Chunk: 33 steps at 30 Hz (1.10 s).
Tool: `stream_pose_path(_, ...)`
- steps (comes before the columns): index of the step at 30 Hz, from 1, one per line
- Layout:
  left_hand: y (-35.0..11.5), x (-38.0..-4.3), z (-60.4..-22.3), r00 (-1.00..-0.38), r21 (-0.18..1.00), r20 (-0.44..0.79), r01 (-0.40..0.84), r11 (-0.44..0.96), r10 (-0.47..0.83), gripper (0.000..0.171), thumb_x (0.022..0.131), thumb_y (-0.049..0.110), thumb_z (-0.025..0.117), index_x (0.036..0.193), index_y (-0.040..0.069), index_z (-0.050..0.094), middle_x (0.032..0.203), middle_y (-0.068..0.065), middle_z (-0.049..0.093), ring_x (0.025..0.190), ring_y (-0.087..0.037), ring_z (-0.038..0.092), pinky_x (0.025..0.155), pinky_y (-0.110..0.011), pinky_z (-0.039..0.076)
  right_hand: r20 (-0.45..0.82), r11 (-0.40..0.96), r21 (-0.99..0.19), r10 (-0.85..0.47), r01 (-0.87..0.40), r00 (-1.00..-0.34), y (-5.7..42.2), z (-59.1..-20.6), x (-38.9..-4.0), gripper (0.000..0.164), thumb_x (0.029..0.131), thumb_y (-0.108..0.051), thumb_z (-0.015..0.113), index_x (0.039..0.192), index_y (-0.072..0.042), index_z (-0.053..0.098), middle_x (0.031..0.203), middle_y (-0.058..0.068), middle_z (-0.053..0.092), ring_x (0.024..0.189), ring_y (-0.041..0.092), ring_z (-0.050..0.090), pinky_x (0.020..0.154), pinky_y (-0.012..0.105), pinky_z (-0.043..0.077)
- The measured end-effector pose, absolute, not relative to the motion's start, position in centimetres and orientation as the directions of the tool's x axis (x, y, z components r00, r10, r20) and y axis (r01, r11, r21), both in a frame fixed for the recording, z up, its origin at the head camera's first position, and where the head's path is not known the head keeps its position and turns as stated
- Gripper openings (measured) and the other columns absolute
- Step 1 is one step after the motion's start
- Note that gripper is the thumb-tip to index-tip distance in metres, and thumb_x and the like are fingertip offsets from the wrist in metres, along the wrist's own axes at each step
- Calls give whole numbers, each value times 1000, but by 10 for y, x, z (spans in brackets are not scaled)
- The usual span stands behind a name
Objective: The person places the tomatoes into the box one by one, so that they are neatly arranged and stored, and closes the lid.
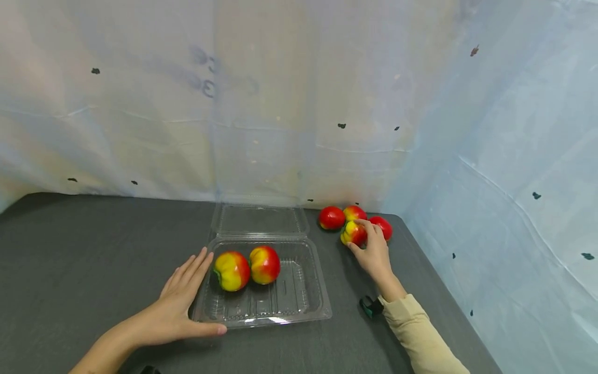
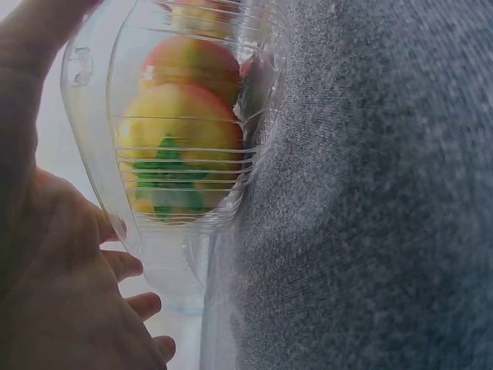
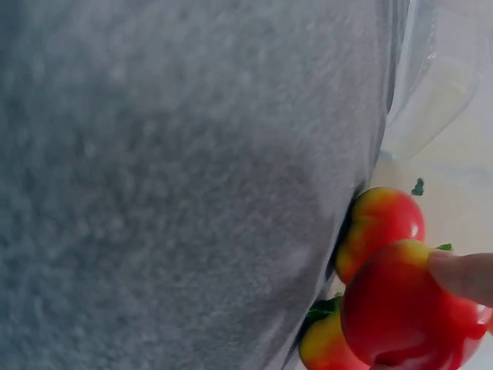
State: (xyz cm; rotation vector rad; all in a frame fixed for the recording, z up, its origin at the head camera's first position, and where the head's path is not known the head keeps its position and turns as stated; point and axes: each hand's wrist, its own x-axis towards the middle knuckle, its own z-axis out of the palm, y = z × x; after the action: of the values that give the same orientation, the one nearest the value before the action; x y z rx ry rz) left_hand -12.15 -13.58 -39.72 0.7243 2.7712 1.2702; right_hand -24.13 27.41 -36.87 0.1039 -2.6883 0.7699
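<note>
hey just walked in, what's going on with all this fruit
A person's right grip holds a red-and-yellow fruit, with three more fruits close by. The left grip is spread, fingers along the left side of a clear plastic container, whose lid is open, folded away from the person. Two similar fruits sit inside, side by side.

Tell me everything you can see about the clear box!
The box is see-through and looks like thin, shiny plastic. It is a shallow rectangle with a rim all round and ridges in its bottom and walls. Its lid is open, folded back on the far side. The box sits upright on the dark table. Two red-and-yellow fruits sit side by side in its left half. The left hand is spread along its left side, seemingly touching it.
</note>
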Motion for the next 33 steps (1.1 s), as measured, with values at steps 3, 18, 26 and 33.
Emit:
stream_pose_path(3, -136, -122, -397, -892, 718, 179, 407, 564, 415, 123, 69, 56, 79, 156, 16, 2, 161, -14, -6, 143, -48, -4, 108, -68, -9, 370, 842, -504, 11, -191, -929, 272, -366, -236, 58, 80, -15, 77, 132, -11, 50, 126, 20, 50, 91, 33, 54, 80, 43, 49)
stream_pose_path(18, -142, -121, -397, -895, 724, 170, 398, 564, 413, 122, 69, 55, 79, 156, 18, 1, 162, -12, -7, 143, -48, -4, 109, -66, -11, 483, 732, -559, -93, -389, -871, 247, -348, -215, 60, 79, -14, 79, 132, -12, 51, 126, 14, 51, 112, 31, 54, 87, 45, 54)
stream_pose_path(26, -142, -119, -395, -897, 729, 168, 392, 561, 408, 122, 69, 55, 79, 156, 20, 1, 162, -12, -7, 143, -48, -4, 109, -66, -11, 530, 690, -531, -182, -491, -828, 230, -342, -206, 58, 79, -14, 79, 131, -11, 52, 125, 12, 54, 110, 28, 57, 85, 41, 55)
stream_pose_path(33, -143, -119, -395, -899, 721, 168, 392, 572, 405, 123, 69, 56, 79, 156, 19, 1, 162, -11, -7, 144, -47, -4, 110, -66, -10, 549, 631, -531, -253, -566, -797, 220, -340, -201, 62, 76, -11, 81, 131, -11, 52, 128, 9, 53, 114, 26, 57, 85, 39, 55)
